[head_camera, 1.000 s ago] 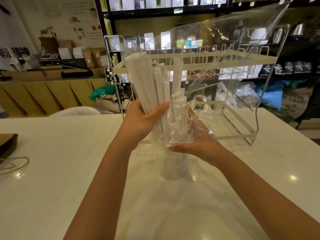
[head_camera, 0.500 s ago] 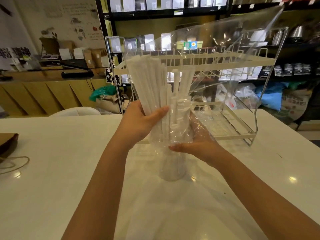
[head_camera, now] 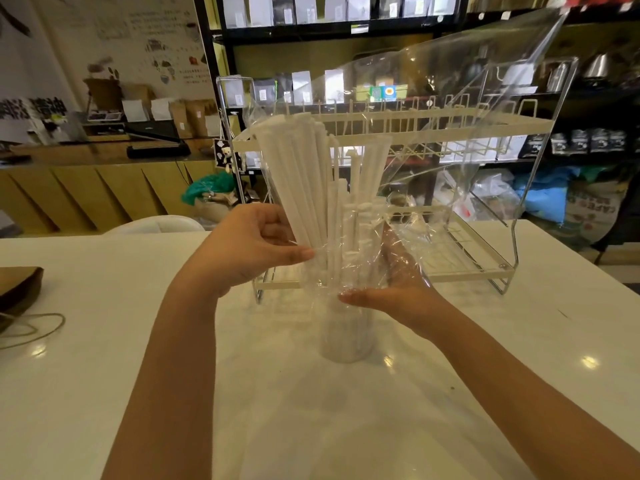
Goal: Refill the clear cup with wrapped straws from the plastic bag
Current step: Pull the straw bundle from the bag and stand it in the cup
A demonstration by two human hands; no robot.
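Observation:
A clear plastic bag [head_camera: 446,109] stands upright over the clear cup [head_camera: 346,341] on the white table. White wrapped straws [head_camera: 301,178] fan upward inside the bag, their lower ends reaching down into the cup. My left hand [head_camera: 252,247] pinches the bag and the straw bundle from the left, thumb and fingers closed on it. My right hand [head_camera: 394,282] cups the bag from the right just above the cup's rim, partly seen through the plastic. The cup's upper part is hidden by the bag and my hands.
A cream wire rack [head_camera: 467,268] with two tiers stands right behind the cup. A brown paper bag [head_camera: 17,289] with a string handle lies at the table's left edge. The white table [head_camera: 104,358] extends all around; shelves and a counter are beyond.
The straw bundle has slid a little lower into the cup. My left hand's grip has shifted from wrapping the bundle to pinching it at its side.

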